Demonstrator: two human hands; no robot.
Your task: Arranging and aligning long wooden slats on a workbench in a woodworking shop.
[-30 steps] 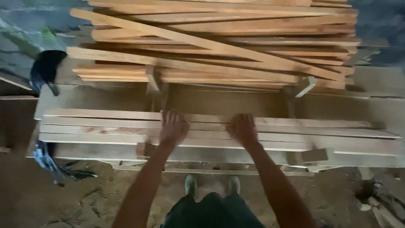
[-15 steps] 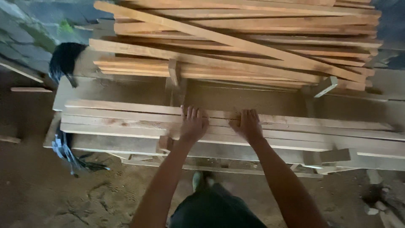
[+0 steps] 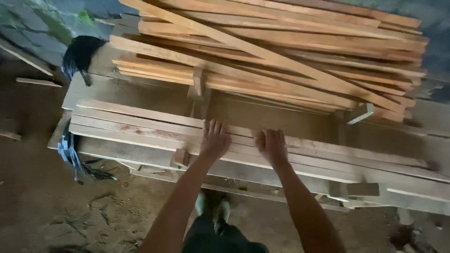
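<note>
Both palms flat, fingers open, gripping nothing: left hand (image 3: pixel 214 140) and right hand (image 3: pixel 272 146) pressing the front slats (image 3: pixel 140 127); I'd push evenly to keep edges flush.

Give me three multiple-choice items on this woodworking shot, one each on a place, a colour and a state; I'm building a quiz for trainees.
1. Where does the left hand rest?
A. on the flat row of long wooden slats
B. on the dirt floor
C. on the high pile of slats at the back

2. What colour is the bundle hanging at the far left end of the bench?
A. white
B. black
C. red

3. How do the two hands lie?
A. fists closed round one slat
B. lifted clear of the wood
C. palms down, fingers spread flat on the slats

Answers:
1 A: the left hand lies on the near row, in front of the loose pile of slats.
2 B: the bundle is plainly dark black against the pale wood.
3 C: the left hand and the right hand both press flat, gripping nothing.
</note>
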